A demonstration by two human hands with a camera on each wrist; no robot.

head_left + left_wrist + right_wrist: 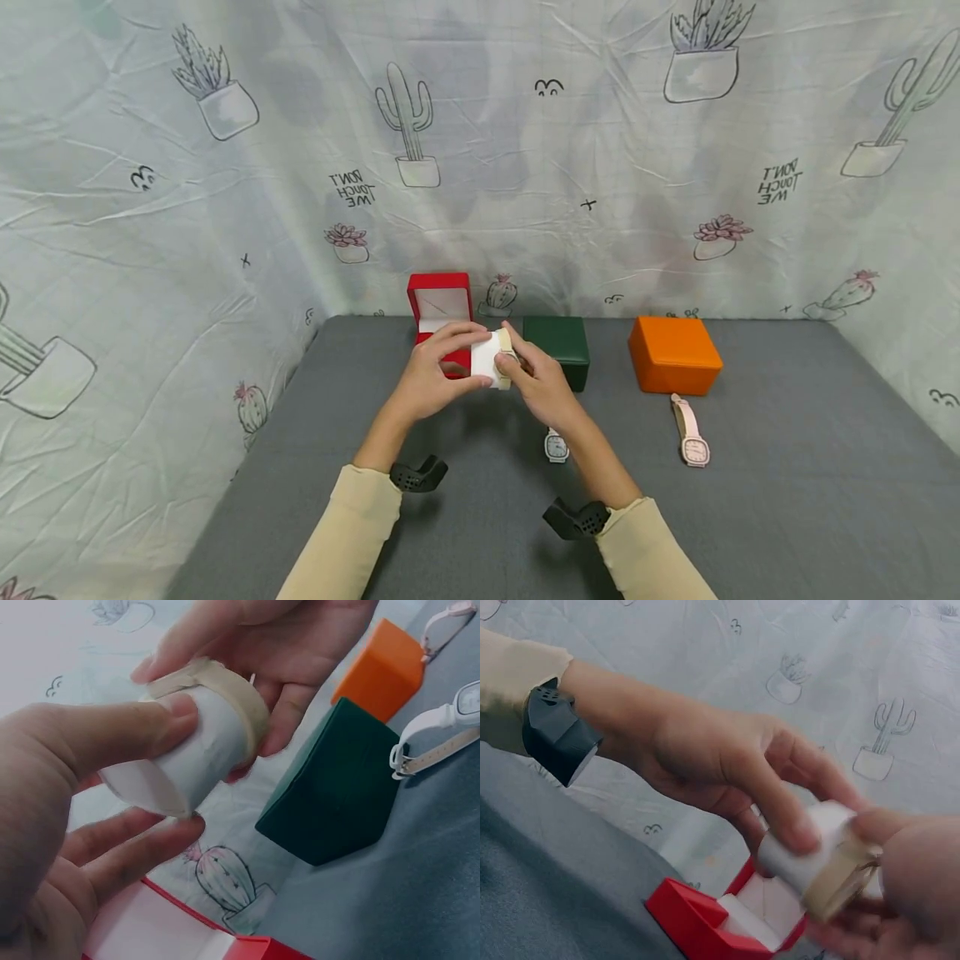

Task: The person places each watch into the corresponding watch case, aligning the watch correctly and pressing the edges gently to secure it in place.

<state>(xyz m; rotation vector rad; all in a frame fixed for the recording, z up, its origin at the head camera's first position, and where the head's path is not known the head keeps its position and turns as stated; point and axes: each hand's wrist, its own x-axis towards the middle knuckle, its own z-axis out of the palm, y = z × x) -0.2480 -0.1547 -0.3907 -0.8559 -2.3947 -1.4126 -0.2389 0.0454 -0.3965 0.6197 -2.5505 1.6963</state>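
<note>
A white watch cushion [485, 358] is held in the air just in front of the open red box [440, 320], gripped end-on by the curled fingers of the left hand [429, 373] so that its far end stays free. A beige watch strap [227, 691], looped round that far end, is pinched by the fingers of the right hand [538, 379], a hold that seems meant to steady the band on the cushion. To the right of the red box, a closed green box [558, 347] and an orange box [672, 353] are lined up on the grey table [787, 467], a white watch [556, 445] and a pink watch [691, 431] laid before them.
</note>
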